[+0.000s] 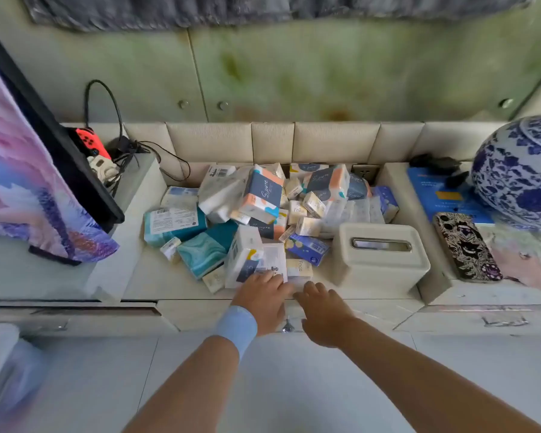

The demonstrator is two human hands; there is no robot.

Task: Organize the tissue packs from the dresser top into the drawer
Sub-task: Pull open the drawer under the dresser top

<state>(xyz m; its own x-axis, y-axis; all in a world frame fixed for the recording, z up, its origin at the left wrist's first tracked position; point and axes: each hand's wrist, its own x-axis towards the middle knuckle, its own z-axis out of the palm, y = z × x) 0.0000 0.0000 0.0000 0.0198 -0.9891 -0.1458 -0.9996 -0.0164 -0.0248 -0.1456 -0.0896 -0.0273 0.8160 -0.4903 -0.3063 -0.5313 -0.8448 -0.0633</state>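
A heap of several tissue packs (263, 210) lies in the sunken middle of the cream dresser top (156, 282): white, teal, navy-and-orange and small cream ones. My left hand (263, 300), with a blue wristband, rests palm down at the front edge, fingertips touching a white pack (274, 260). My right hand (324, 314) lies beside it with fingers spread, reaching toward a small pack (299, 268). Neither hand holds anything. Below the hands the drawer front (197, 314) is closed, its small metal knob (286, 326) showing between my wrists.
A cream tissue box holder (378, 260) stands right of the heap. On the raised right ledge lie a patterned phone (466, 245) and a blue-and-white vase (522, 173). Left are a screen (28, 170), cables (128, 151) and a red controller (89, 140).
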